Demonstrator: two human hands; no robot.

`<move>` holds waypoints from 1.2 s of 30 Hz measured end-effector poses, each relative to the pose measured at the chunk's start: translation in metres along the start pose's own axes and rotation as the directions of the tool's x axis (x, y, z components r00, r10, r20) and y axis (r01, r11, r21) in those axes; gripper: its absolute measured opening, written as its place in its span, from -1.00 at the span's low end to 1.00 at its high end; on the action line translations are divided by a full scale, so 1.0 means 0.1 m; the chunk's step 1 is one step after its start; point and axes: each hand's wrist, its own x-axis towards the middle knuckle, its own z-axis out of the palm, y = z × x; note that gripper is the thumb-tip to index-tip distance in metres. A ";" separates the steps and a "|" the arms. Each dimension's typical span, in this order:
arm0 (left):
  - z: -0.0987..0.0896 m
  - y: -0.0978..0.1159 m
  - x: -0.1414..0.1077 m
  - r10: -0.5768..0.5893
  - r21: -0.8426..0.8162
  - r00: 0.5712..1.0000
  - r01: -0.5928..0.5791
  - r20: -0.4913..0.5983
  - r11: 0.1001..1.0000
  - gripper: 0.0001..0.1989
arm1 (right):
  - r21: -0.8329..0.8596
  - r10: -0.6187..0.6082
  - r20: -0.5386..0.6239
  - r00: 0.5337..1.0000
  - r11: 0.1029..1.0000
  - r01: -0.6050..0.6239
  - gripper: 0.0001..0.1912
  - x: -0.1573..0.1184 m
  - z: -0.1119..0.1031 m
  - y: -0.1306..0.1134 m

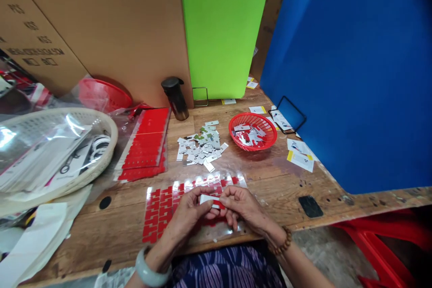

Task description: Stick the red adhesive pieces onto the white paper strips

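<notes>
Just over the front edge of the table, my left hand [192,211] is closed on a small white plate [205,198], thumb on top. My right hand [243,207] pinches a red sticker [218,204] at the plate's right end; whether it is fully stuck down I cannot tell. Beneath both hands lies a clear sheet of red stickers [157,216], partly hidden by them. Beyond it is a loose pile of small silver-white plates [202,146]. A red plastic basket [253,147] to its right holds more plates, some with red on them.
Stacked red sticker sheets [143,144] lie left of the pile, a dark bottle [175,99] behind them. A large white basket [113,139] with plastic-wrapped goods fills the left. Green [226,31] and blue [344,76] panels stand behind and right. Printed cards [300,161] lie beside the blue panel.
</notes>
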 end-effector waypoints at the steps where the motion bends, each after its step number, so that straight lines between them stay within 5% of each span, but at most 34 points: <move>1: -0.01 -0.03 0.03 0.024 -0.024 1.000 -0.025 -0.019 0.999 -0.51 | 0.006 -0.004 -0.017 1.000 1.000 0.004 -0.59 0.01 -0.03 -0.05; 4: -0.05 -0.10 0.09 0.081 -0.059 0.993 -0.086 -0.088 0.995 -0.50 | 0.147 -0.115 -0.204 0.972 0.978 0.147 -0.66 0.07 -0.13 -0.25; 8: -0.12 -0.17 0.14 0.090 -0.052 0.989 -0.096 -0.115 0.994 -0.55 | 0.240 -0.288 -0.425 0.858 0.878 0.414 -0.70 0.23 -0.19 -0.45; 10: -0.15 -0.20 0.15 0.081 -0.054 0.990 -0.088 -0.120 0.995 -0.56 | 0.056 -0.332 -0.399 0.855 0.921 0.385 -0.70 0.35 -0.16 -0.46; 12: -0.17 -0.22 0.15 0.073 -0.055 0.990 -0.080 -0.122 0.995 -0.55 | -0.305 -0.402 -0.331 0.854 0.902 0.307 -0.76 0.47 -0.10 -0.41; 15: -0.19 -0.24 0.16 0.068 -0.064 0.990 -0.077 -0.126 0.995 -0.54 | -0.803 -0.535 -0.170 0.828 0.562 0.198 -0.87 0.60 0.04 -0.34; 17: -0.20 -0.25 0.17 0.067 -0.067 0.989 -0.077 -0.132 0.995 -0.54 | -0.940 -0.554 -0.111 0.825 0.328 0.094 -0.91 0.65 0.13 -0.31; 20: -0.23 -0.26 0.17 0.073 -0.056 0.988 -0.081 -0.134 0.995 -0.54 | -0.980 -0.516 -0.129 0.847 0.199 -0.027 -0.90 0.70 0.22 -0.31; 28: -0.30 -0.27 0.16 0.075 -0.045 0.987 -0.082 -0.139 0.996 -0.54 | -0.958 -0.451 -0.093 0.888 0.283 0.044 -0.87 0.74 0.17 -0.32; 36: -0.28 -0.26 0.16 0.110 -0.082 0.979 -0.126 -0.172 0.989 -0.54 | -0.854 -0.419 -0.093 0.903 0.500 0.144 -0.89 0.73 0.16 -0.36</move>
